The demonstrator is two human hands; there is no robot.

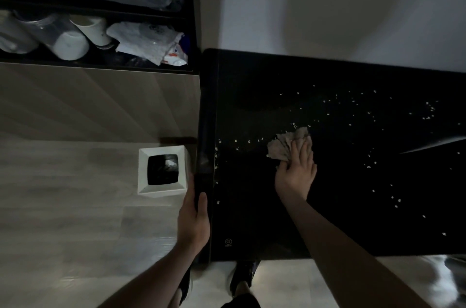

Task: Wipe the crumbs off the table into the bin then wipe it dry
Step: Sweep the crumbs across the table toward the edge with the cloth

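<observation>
Cloth (290, 145) crumpled, soft, light; likely best driven flat under palm, not pinched. Right hand (296, 171) lies on cloth's near part, fingers nearly straight, pressing it onto black bench (252, 219) mid-surface; cloth bunches out far and left of fingers. Crumbs (373, 116) tiny, loose, likely to skitter on glossy top; scattered mostly right and far of hand, few left toward edge. Left hand (194, 222) grips bench's left edge, thumb on top. Bin (164, 171) on floor just left of that edge.
</observation>
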